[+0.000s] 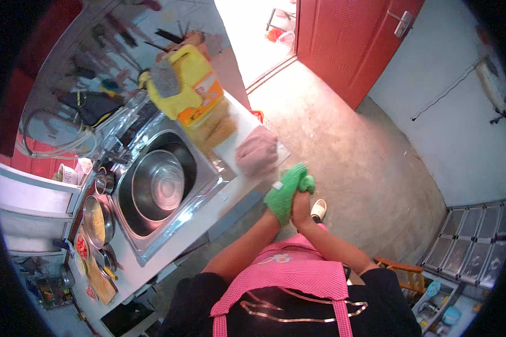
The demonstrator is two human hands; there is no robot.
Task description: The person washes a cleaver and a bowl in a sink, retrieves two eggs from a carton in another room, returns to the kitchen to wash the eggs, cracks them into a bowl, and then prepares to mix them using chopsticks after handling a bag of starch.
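A fuzzy green cloth is bunched around my hands, in front of the pink checked apron. It covers my left hand down to the wrist, so those fingers are hidden. My right hand presses against the cloth from the right and grips it, with its fingertips tucked out of sight. Just beyond lies a crumpled pink cloth at the counter corner. Behind that are a tan cloth and a yellow jug with an orange label, a grey cloth against it.
Left of me, a steel sink holds a metal basin. Along the counter stand a bowl of yellow food, a plate of red pieces and a cutting board. A red door stands open; a wooden stool is at right.
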